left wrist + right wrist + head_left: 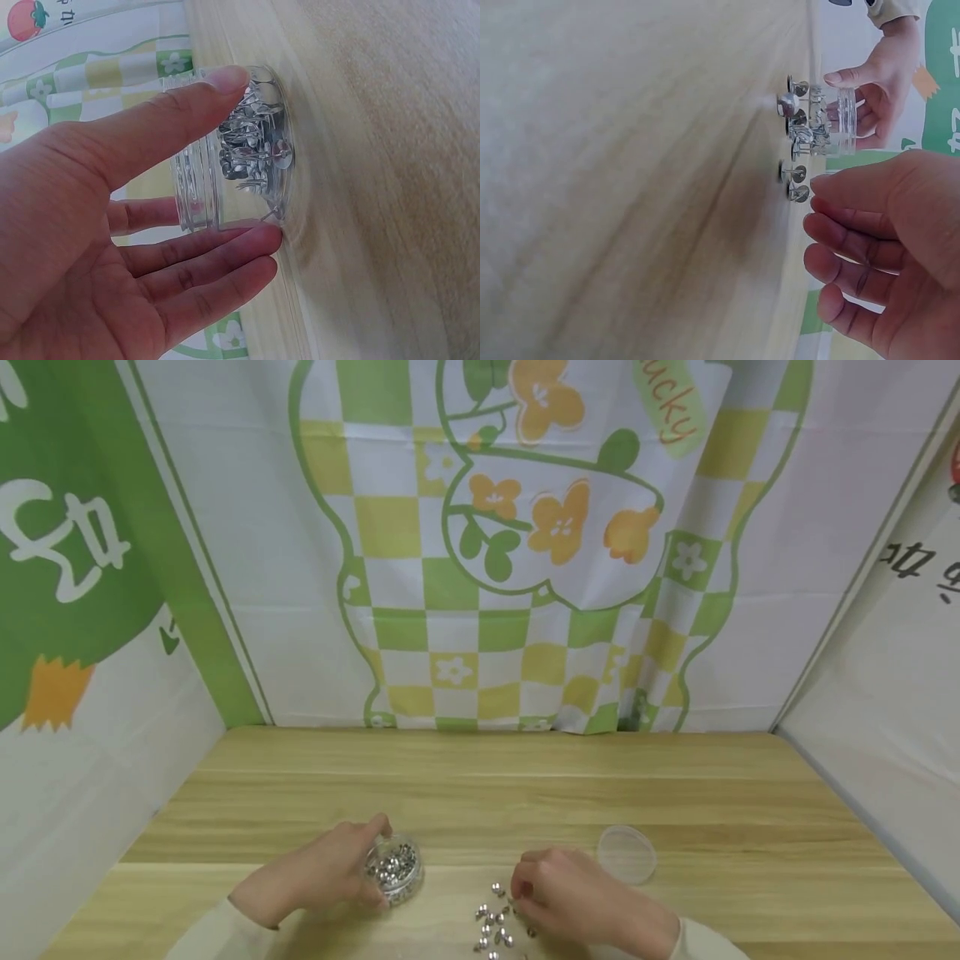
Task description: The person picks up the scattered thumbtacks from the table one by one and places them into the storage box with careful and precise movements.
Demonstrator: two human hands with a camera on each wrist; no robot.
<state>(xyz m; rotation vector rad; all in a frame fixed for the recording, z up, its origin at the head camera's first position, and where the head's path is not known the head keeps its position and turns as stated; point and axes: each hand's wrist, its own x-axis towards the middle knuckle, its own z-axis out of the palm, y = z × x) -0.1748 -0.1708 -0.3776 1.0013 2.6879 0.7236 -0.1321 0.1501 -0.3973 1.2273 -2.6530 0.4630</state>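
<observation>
A round clear plastic container (pixel 394 870) full of silver thumbtacks stands at the left of the table's front part. My left hand (pixel 337 870) grips it, thumb on one side and fingers round the other. In the left wrist view the thumbtacks (pixel 251 139) show through its wall. Loose thumbtacks (pixel 491 920) lie scattered between my hands. Over their right edge is my right hand (pixel 566 893), fingers loosely bent. In the right wrist view its thumb tip comes close beside a thumbtack (pixel 799 193), and nothing shows between the fingertips.
A clear round lid (pixel 627 854) lies flat on the wooden table (pixel 480 793), just beyond my right hand. A printed curtain (pixel 480 643) hangs along the table's back edge, with cloth walls at left and right.
</observation>
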